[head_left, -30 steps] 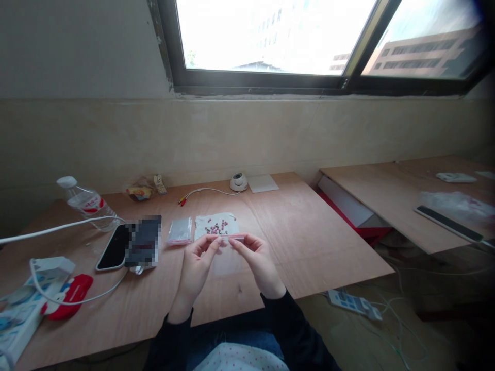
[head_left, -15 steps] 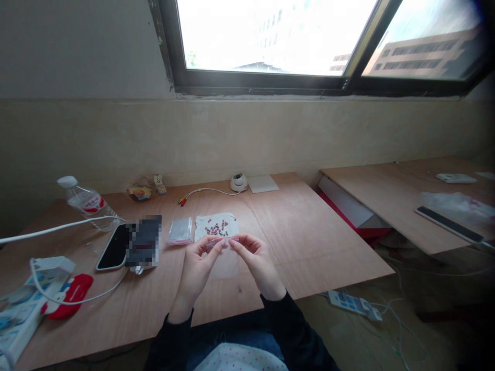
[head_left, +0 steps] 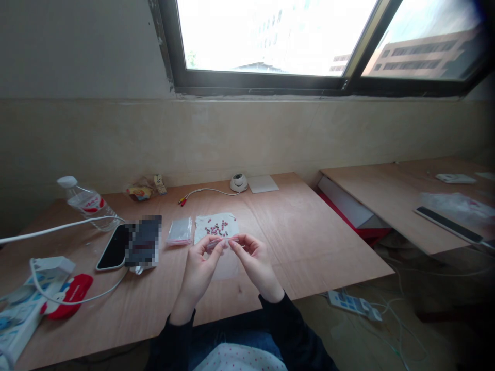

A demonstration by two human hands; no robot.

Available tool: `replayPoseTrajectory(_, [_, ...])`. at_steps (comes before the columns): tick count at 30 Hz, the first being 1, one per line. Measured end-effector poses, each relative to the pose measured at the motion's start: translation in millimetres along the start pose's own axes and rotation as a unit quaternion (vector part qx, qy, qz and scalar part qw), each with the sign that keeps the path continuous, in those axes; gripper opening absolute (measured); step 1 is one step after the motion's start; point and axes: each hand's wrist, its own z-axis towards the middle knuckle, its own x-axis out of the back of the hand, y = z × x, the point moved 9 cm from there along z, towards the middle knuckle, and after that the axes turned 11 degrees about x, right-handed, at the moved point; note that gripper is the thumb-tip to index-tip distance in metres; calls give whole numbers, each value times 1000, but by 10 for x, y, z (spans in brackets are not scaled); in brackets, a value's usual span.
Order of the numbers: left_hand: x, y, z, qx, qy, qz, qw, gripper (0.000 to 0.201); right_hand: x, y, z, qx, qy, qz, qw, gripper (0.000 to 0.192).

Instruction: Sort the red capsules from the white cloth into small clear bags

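Between my two hands hangs a clear plastic bag [head_left: 226, 268], its upper edge pinched at the fingertips. My left hand [head_left: 203, 263] grips that edge from the left, thumb against fingers. From the right, my right hand [head_left: 253, 257] pinches the same edge close to the left thumb. Just beyond my fingers lies a white cloth or tissue [head_left: 201, 222] with several small reddish beads [head_left: 217, 226] scattered on it. To its left rests a stack of clear plastic bags [head_left: 180, 231] with a pinkish edge. Whether the held bag has anything inside, I cannot tell.
On the left are a phone [head_left: 114, 247], a dark device [head_left: 143, 241], a water bottle [head_left: 91, 203], a red pouch [head_left: 75, 296] and a power strip [head_left: 23, 324] with white cables. A dome camera [head_left: 238, 182] and a white card [head_left: 263, 183] sit at the back.
Both hands stay nearly in place on the bag's edge, with only a slight shift of the fingers. Nothing on the table has moved.
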Motion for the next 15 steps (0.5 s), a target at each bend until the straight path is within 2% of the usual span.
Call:
replayPoseTrajectory(7, [6, 19, 4, -5, 18, 15, 1000, 17, -4, -51, -8, 18, 14, -40, 999, 15])
replayPoseTrajectory(15, [33, 28, -11, -3, 28, 5, 1000, 18, 3, -35, -5, 14, 14, -35, 999, 16])
